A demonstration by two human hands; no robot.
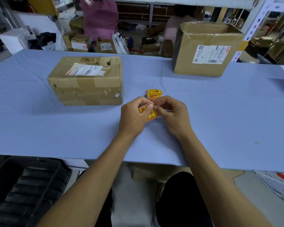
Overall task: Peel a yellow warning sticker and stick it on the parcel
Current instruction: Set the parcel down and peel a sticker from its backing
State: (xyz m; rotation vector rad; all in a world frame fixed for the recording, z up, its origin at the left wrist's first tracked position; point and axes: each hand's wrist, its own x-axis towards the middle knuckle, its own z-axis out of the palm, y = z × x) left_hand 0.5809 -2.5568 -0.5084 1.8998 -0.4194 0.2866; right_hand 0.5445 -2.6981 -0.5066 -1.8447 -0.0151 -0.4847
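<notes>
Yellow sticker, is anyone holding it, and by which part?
Yes. Both hands hold the yellow sticker: left hand grips its left end, right hand pinches its upper right edge.

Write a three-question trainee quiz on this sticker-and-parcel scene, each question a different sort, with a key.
1. True or false: the left hand and right hand both pinch the yellow sticker.
2. Where do the spare stickers lie? A) on the table, beyond the hands B) on the taped box C) inside the open box
3. Fill in: the sticker is not yet on a ____.

Key: 1 true; 2 A; 3 parcel.
</notes>
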